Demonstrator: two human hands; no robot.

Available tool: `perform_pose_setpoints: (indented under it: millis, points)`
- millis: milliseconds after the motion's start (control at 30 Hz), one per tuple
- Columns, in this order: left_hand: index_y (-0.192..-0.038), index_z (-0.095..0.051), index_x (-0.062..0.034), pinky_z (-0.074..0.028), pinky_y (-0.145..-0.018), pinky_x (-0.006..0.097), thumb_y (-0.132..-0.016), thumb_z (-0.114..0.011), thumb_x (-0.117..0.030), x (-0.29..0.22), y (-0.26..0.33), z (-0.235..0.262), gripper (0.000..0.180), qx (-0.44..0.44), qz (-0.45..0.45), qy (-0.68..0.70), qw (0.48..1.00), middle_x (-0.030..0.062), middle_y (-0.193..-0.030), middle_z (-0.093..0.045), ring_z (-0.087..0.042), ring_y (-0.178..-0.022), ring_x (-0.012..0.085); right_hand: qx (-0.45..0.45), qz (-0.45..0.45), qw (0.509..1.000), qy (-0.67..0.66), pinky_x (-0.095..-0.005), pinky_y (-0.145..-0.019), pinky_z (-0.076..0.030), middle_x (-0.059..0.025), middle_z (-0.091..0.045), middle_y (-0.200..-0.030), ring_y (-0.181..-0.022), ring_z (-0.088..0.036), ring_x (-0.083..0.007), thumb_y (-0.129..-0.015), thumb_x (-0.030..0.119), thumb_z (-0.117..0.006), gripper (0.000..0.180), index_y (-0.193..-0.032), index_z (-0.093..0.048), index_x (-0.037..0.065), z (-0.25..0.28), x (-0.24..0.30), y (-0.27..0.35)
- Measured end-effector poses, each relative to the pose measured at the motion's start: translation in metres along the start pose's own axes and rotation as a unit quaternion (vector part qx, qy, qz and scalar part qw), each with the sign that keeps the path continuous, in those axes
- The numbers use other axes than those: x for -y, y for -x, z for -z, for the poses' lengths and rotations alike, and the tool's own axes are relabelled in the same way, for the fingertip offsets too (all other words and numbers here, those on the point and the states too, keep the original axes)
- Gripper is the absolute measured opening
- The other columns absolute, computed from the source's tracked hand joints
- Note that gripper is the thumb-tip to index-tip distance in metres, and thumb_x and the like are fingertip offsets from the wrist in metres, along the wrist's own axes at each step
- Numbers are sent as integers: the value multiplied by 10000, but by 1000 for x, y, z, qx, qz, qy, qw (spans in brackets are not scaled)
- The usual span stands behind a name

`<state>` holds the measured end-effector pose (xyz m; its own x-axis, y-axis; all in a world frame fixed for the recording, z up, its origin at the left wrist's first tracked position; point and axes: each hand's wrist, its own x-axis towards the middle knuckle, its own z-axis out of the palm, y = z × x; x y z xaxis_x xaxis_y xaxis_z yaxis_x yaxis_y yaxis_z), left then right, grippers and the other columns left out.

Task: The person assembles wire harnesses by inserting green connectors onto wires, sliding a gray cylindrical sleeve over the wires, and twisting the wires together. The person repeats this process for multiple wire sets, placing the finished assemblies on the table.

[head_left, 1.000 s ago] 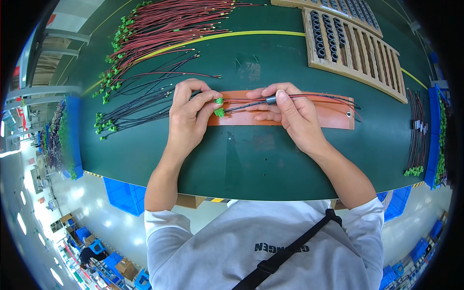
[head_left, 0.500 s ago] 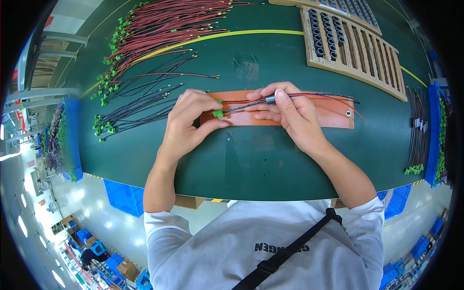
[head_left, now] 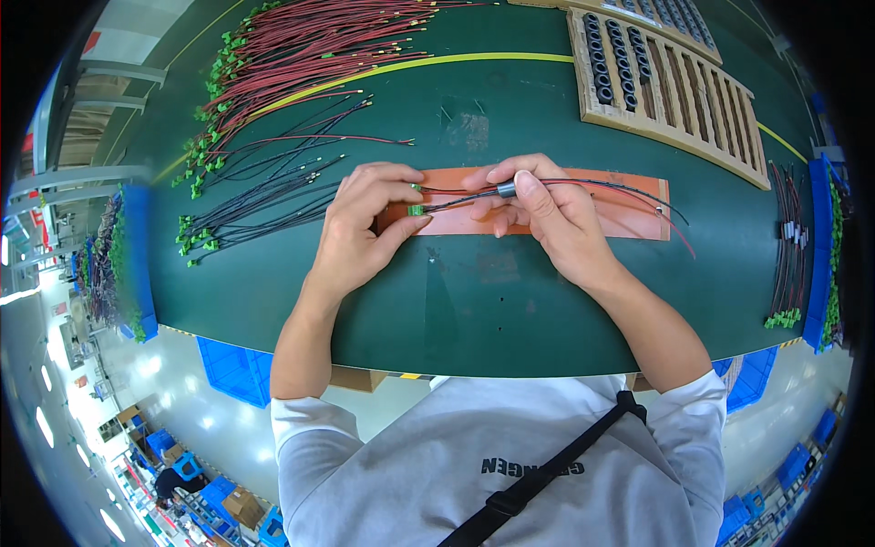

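Note:
Over an orange-brown strip (head_left: 629,196) on the green table, my left hand (head_left: 365,214) pinches a green connector (head_left: 417,210) between thumb and fingers. Black and red wires (head_left: 592,183) run from it to the right. Around these wires sits a dark grey ferrite core (head_left: 507,190), gripped between the thumb and fingers of my right hand (head_left: 558,214). Beyond that hand the loose wire ends reach past the strip's right end. Another small green piece (head_left: 417,187) shows by my left fingertips; what it belongs to is partly hidden.
Red wires (head_left: 319,41) with green connectors lie piled at the far left, black wires (head_left: 273,214) nearer. A slotted tray (head_left: 679,91) at the far right holds dark cores. Bundled wires (head_left: 789,246) lie beside a blue bin (head_left: 820,255) on the right.
The green connector has turned a little in my left fingers. The wires' free ends have shifted slightly right and nearer. Both hands keep their grip in almost the same place.

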<state>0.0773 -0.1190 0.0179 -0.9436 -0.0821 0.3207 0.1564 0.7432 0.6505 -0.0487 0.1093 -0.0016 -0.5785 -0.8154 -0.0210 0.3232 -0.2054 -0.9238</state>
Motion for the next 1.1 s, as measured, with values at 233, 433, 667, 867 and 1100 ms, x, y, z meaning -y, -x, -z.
perform_pose_setpoints:
  millis: [233,433,667,867,1100]
  points:
    - [-1218,-632,-42,-530,-979,376,-782,-821,18,0,5,-3,479,7,85,37,996,124,-1243,-695,-691,-1099,277,30,11,999,25,-238,-701,-493,-67,-697,-1125,-793,-599,-79,-1111,223,-470,261,-1256,-578,35,5,-3,-2]
    - [-1229,-667,-71,-523,-911,394,-788,-792,3,-1,-1,-7,465,-85,-191,-125,970,100,-1206,-721,-669,-1032,279,10,-43,971,236,-276,-597,-469,-51,-679,-789,-634,-584,-101,-1054,210,-580,212,-1162,-635,37,-11,14,0]
    - [-1303,-681,-109,-508,-792,299,-827,-713,-159,-58,-25,-13,479,8,-351,-431,831,49,-1346,-666,-609,-911,147,11,83,922,379,-436,-661,-541,-179,-728,-797,-730,-721,-355,-1003,181,-628,168,-1033,-639,16,-6,-2,1]
    - [-1202,-697,22,-542,-729,356,-764,-690,-98,-30,-42,0,455,-57,-357,-395,844,105,-1109,-683,-642,-863,229,33,46,939,339,-412,-634,-536,-136,-719,-755,-676,-710,-313,-1043,261,-597,262,-962,-616,13,-14,11,3]
    - [-1176,-680,33,-565,-797,381,-764,-663,-44,12,-42,50,420,-91,-267,-448,849,128,-1160,-634,-659,-931,277,53,23,946,319,-363,-609,-520,-109,-710,-758,-630,-685,-241,-1066,279,-564,288,-956,-605,16,-12,12,7]
